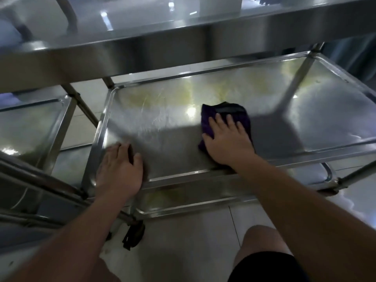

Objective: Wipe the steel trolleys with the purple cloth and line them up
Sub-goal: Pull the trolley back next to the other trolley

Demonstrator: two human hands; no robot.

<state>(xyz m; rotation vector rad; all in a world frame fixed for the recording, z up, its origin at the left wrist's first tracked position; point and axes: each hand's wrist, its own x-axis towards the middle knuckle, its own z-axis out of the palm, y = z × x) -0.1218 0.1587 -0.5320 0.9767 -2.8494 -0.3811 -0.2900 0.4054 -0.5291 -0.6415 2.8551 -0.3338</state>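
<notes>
My right hand (227, 141) lies flat, fingers spread, pressing the purple cloth (225, 117) onto the middle shelf (162, 123) of the steel trolley (345, 151). My left hand (120, 169) rests open at the shelf's near-left corner, about eight o'clock from the cloth, steadying it. Yellowish streaks (189, 92) sit at eleven o'clock, unwiped. I reckon a hard push could roll the trolley on its castor (133, 235) into the neighbouring trolley (36, 119) at nine o'clock. I see no readable writing.
</notes>
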